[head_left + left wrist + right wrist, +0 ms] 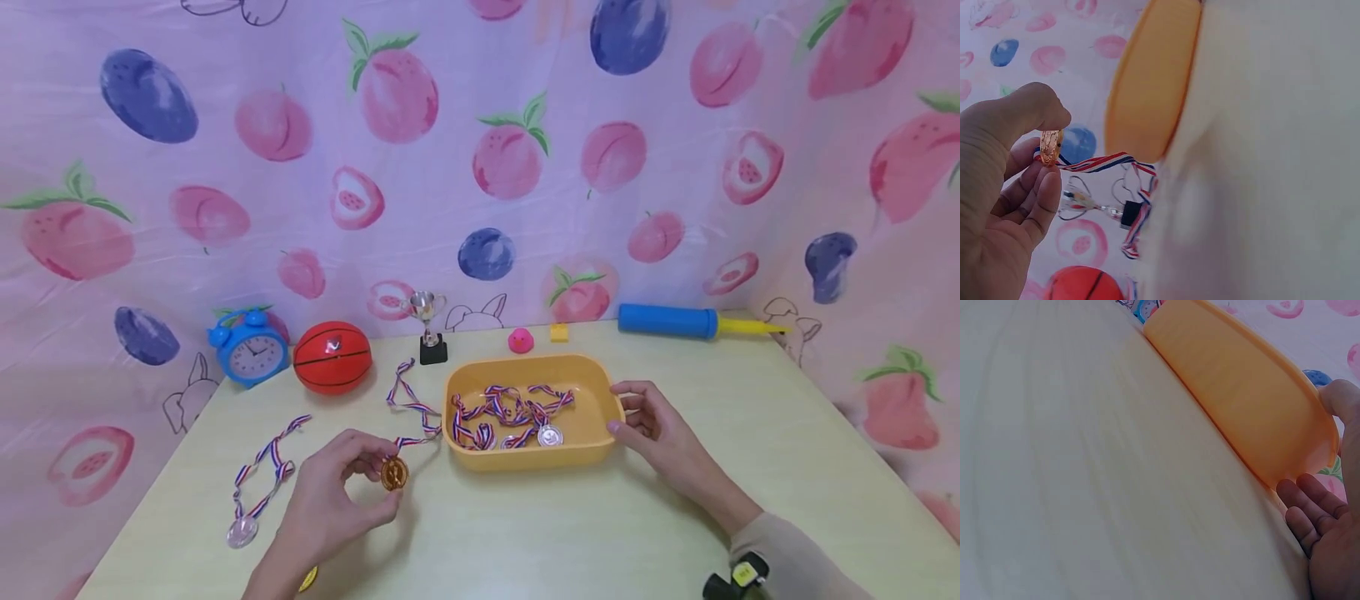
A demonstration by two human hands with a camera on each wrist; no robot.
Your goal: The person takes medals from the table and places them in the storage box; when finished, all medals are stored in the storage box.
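Observation:
My left hand [337, 492] pinches a gold-coloured medal [394, 473] between thumb and fingers, left of the yellow basin [525, 458]. From this medal a red, white and blue ribbon [1100, 162] trails along the basin's left end towards the trophy. My right hand [667, 442] holds the basin's right end, its thumb at the rim and the other fingers loosely bent beside the wall. Inside the basin lie tangled striped ribbons [510, 406] with silver medals [550, 436]. Another silver medal [242, 532] with its ribbon rests on the table at left.
Along the back stand a blue alarm clock [255, 350], a red ball [332, 358], a trophy [429, 325], a pink duck [521, 340], a yellow block [558, 332] and a blue pump [667, 321]. A gold edge [308, 578] shows beside my left wrist.

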